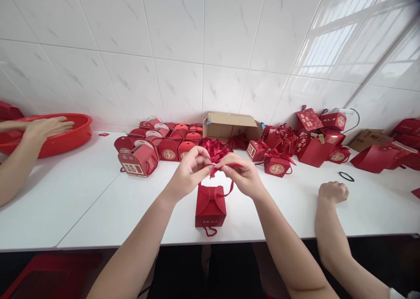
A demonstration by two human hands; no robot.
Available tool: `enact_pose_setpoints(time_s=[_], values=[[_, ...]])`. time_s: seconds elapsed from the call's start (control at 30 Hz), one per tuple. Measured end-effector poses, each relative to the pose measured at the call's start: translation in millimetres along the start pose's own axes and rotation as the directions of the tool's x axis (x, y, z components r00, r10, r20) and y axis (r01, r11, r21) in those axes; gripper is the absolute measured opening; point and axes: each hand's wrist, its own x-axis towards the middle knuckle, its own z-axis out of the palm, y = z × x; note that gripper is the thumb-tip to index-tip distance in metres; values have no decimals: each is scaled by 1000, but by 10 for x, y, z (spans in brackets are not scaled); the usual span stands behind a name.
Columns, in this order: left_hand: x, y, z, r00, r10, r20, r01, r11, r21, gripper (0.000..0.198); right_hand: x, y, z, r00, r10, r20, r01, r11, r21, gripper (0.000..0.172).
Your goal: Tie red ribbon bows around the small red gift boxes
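Observation:
A small red gift box (210, 207) stands upright near the table's front edge, a red cord hanging from its near side. From its top rises a red ribbon (229, 190), whose upper part runs between my two hands. My left hand (193, 170) pinches the ribbon just above the box, fingers curled. Close beside it, my right hand (239, 172) grips the ribbon between thumb and fingers. The fingertips of both hands nearly meet; the exact shape of the ribbon there is partly hidden.
Red boxes (139, 159) crowd the left middle, with loose red ribbons (216, 149) and a cardboard box (231, 119) behind. Finished-looking bowed boxes (277, 165) stand right. Other people's hands rest at a red basin (85, 126) and near a black ring (346, 176).

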Motion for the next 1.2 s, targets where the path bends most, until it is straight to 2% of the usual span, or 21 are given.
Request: enact_pose_setpoints(time_s=[0.1,0.23,0.3,0.37,0.53,0.6,0.67,0.73,0.8,0.9,0.97,1.03,1.13,1.17,1.2], values=[[7,-27,-64,998,-54,22,55,994,-93,18,-4,58,-78,983,-145,109,164,969,-186,18],[16,-34,-115,990,-125,58,135,968,-213,14,-23,114,-161,936,-290,199,351,784,-511,24],[16,-42,-112,986,-143,89,161,953,-257,12,-39,139,-167,922,-336,191,381,712,-589,24],[18,-59,-97,984,-147,97,169,941,-292,10,-58,171,-156,916,-364,167,385,683,-621,26],[24,-114,-51,989,-138,54,148,934,-324,12,-90,243,-124,942,-320,103,309,702,-642,26],[12,-135,-35,996,-83,26,87,964,-251,15,-94,238,-108,953,-290,86,280,739,-613,26],[-12,-169,-28,996,44,-72,-47,998,-35,20,-108,211,-82,961,-273,48,253,792,-556,26],[-41,-227,-42,954,241,-179,-188,945,269,25,-157,178,-56,966,-253,-58,193,849,-492,26],[-78,-311,-95,880,409,-240,-246,827,506,27,-264,160,-51,954,-198,-225,78,890,-450,25],[-191,-481,-270,786,513,-347,-174,721,671,29,-565,201,-124,893,-48,-448,-151,905,-398,20],[-333,-624,-447,760,501,-413,-72,697,713,30,-857,282,-228,834,85,-545,-313,887,-341,17],[-526,-795,-649,767,438,-468,52,685,727,28,-1192,397,-357,746,236,-623,-477,842,-253,20],[-834,-1079,-915,799,283,-531,228,675,701,26,-1658,584,-539,570,401,-717,-679,722,-136,31],[-917,-1165,-972,817,216,-535,266,682,681,24,-1772,636,-583,542,455,-707,-722,682,-116,34],[-980,-1238,-1007,848,141,-510,288,685,669,21,-1855,679,-615,538,493,-684,-748,653,-118,35]])
